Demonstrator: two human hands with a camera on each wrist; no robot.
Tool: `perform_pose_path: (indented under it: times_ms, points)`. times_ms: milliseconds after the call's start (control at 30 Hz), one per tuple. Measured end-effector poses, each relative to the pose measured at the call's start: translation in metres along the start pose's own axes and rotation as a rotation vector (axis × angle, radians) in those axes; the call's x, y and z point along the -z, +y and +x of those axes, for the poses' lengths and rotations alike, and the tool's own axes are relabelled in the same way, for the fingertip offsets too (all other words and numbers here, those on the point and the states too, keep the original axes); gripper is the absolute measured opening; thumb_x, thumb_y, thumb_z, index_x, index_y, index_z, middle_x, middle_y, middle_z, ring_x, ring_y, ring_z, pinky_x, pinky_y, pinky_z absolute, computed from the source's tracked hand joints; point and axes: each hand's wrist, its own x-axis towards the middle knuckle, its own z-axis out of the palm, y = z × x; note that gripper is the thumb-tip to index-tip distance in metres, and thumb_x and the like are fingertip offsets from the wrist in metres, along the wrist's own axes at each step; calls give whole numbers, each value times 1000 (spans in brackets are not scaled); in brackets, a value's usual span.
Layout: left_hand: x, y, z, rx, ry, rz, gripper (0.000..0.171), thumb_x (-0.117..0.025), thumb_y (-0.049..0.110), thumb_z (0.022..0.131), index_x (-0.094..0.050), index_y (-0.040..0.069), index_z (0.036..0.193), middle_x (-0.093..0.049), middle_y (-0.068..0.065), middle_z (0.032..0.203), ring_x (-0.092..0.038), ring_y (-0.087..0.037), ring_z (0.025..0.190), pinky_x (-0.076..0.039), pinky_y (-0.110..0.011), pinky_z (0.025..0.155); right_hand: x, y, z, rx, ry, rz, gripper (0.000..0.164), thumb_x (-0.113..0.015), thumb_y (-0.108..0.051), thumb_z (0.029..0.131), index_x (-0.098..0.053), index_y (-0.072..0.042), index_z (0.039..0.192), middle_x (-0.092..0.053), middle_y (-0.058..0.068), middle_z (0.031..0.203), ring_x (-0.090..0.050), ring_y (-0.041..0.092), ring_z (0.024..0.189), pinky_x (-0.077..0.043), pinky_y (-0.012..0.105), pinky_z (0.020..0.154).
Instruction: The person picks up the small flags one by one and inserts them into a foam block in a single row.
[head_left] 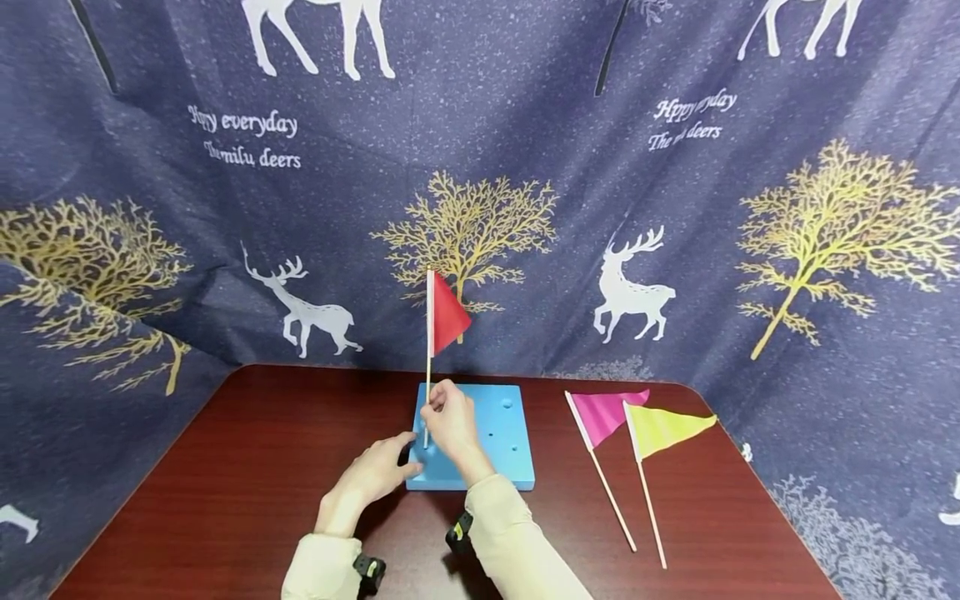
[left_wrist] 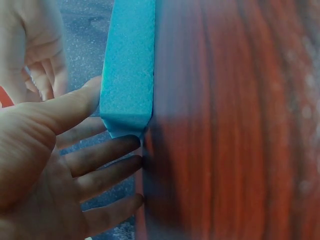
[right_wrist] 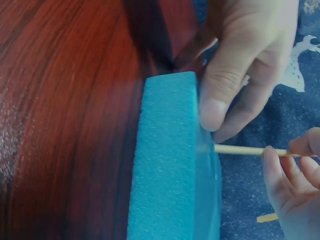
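Note:
A red pennant flag (head_left: pixel 447 315) stands upright on its thin wooden stick over the left part of a light blue foam block (head_left: pixel 480 482). My right hand (head_left: pixel 456 421) pinches that stick partway down between thumb and fingers. In the right wrist view the stick's lower end (right_wrist: pixel 235 149) meets the block's top face. My left hand (head_left: pixel 372 473) is at the block's left edge, its fingers spread and fairly straight. Seen from the left wrist, the thumb (left_wrist: pixel 75 107) lies against the block beside its top face while the other fingers reach past the corner.
Small holes dot the block's top, one larger hole (head_left: pixel 507 403) near its far right corner. To the right, a magenta flag (head_left: pixel 602 415) and a yellow flag (head_left: pixel 667 429) lie on the dark red wooden table (head_left: pixel 247 467). A patterned cloth (head_left: pixel 480 125) hangs behind.

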Motion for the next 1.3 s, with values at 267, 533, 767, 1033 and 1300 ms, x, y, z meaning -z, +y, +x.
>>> perform_pose_path:
  times_ms: [267,533,767,1033,1300]
  points:
    - [-1,1,0,4,-13,-10,56,-73,29,89,-55,7,138,-60,-13,131,-57,-35,117,-45,-59,91,-7,6,-1,-25,-6,-18,14,-66,0,87,-57,-10,86,-55,-4,71,-53,8,60,-47,24,54]
    - [-1,1,0,3,-7,3,56,-73,30,89,-55,8,137,-61,-12,129,-57,-35,116,-46,-59,90,-11,8,-5,-25,15,-20,14,-67,0,86,-56,-10,86,-55,-5,70,-52,8,60,-47,24,55]
    - [1,3,-1,6,-14,-5,55,-73,28,89,-55,7,138,-61,-13,128,-58,-35,116,-46,-59,90,-14,13,-9,-4,32,-4,15,-66,1,86,-56,-10,85,-56,-5,70,-53,7,61,-48,24,55]
    - [-1,3,0,-11,-4,-8,55,-73,29,89,-56,8,137,-61,-12,128,-58,-33,116,-46,-56,91,-15,17,-11,-25,65,11,16,-67,3,84,-57,-9,83,-59,-5,70,-55,6,58,-49,23,56]
    - [-2,1,1,3,-7,0,57,-73,30,89,-55,9,138,-60,-12,130,-57,-34,117,-45,-57,91,-15,15,-11,-35,70,-6,15,-68,2,84,-58,-10,82,-59,-6,68,-55,6,60,-49,22,57]
